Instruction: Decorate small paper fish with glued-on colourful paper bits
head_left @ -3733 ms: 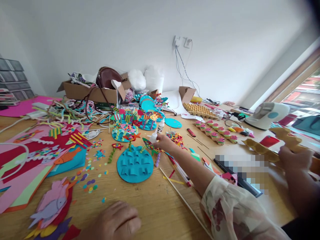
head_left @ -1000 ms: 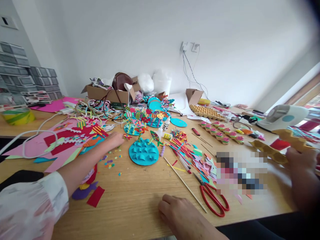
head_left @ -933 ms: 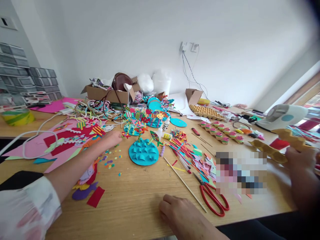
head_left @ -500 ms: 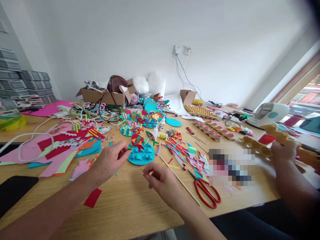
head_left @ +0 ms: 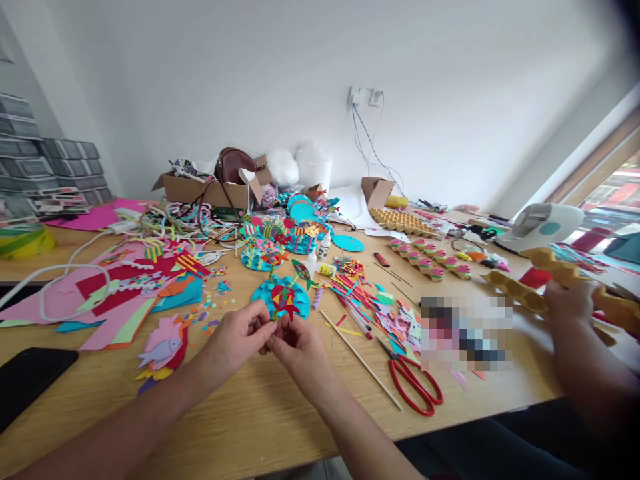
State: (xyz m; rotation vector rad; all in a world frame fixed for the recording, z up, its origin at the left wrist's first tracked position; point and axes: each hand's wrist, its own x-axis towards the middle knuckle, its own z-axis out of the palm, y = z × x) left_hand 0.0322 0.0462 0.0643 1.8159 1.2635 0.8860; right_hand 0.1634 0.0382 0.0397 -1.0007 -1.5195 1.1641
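Now, both hands were together low over the bench (head_left: 235, 420), just at the near edge of the blue disc (head_left: 305, 305). The left hand (head_left: 243, 333) and the right hand (head_left: 303, 353) met fingertip to fingertip, pinched on the green stem (head_left: 275, 318) of a red paper fish (head_left: 284, 300). Fingers hid the stem's lower end, so exactly where each grip finished I couldn't tell. Up came the fish above the knuckles, in front of the disc in the view; whether it touched the disc wasn't clear. That low hold looked sensible: it left the patterned body uncovered, and two pinches probably kept a thin stem from twisting.

Just behind, a clear nozzle bottle (head_left: 311, 265) stood upright beside a white bottle (head_left: 324, 248), likely so neither would leak, while a yellow-labelled bottle (head_left: 327, 270) lay on its side, all within easy reach. Over on the right, the red-handled scissors (head_left: 415, 387) rested with their loops towards the bench's near edge, handy for picking up, and a pale wooden stick (head_left: 360, 360) lay slantwise between them and the hands. Cut paper fish (head_left: 163, 343) sat heaped at the left, apart from the working spot, presumably to keep them gathered. Far right, another person's hand (head_left: 570, 303) gripped a piece of egg carton (head_left: 555, 267).
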